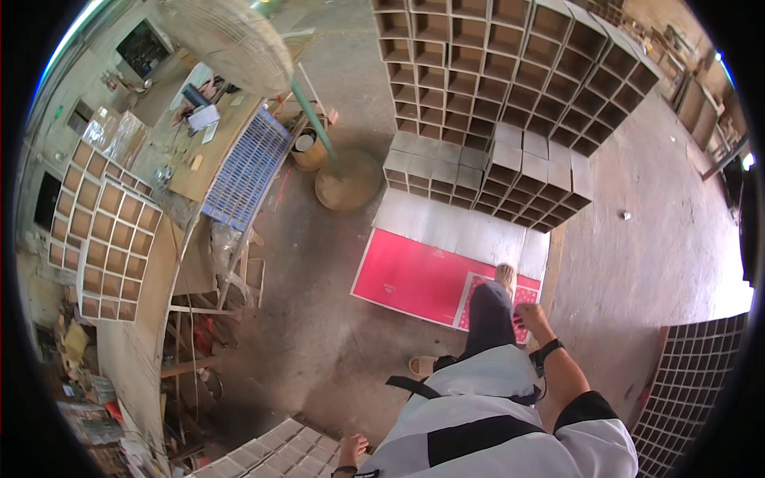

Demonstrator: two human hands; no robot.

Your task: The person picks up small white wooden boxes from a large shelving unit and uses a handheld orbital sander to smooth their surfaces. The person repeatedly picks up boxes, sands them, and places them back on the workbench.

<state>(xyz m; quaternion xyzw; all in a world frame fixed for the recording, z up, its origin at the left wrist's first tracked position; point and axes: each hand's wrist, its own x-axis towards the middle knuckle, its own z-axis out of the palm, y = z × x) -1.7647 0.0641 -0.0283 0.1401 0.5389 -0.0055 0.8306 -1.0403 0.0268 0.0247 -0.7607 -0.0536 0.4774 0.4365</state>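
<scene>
My right hand [529, 317] hangs beside my right knee, its fingers loosely bent and nothing visible in them; a dark watch [547, 348] is on that wrist. Below it lies a red printed sheet [410, 279] with white edges, and my right foot [505, 276] rests on its right part. Down at the lower edge, my left hand [353, 448] is beside a white-edged grid of compartments [275, 450]. Its fingers are slightly curled with nothing seen in them; whether it touches the grid I cannot tell.
Ahead stand tall stacks of brown cardboard compartment grids [486, 64], with lower ones [526, 175] in front on pale sheets [446, 227]. To the left are a workbench [195, 171] with a blue slatted rack [247, 167], a fan [231, 40] and more grids [119, 247]. Another grid stack [697, 390] stands right.
</scene>
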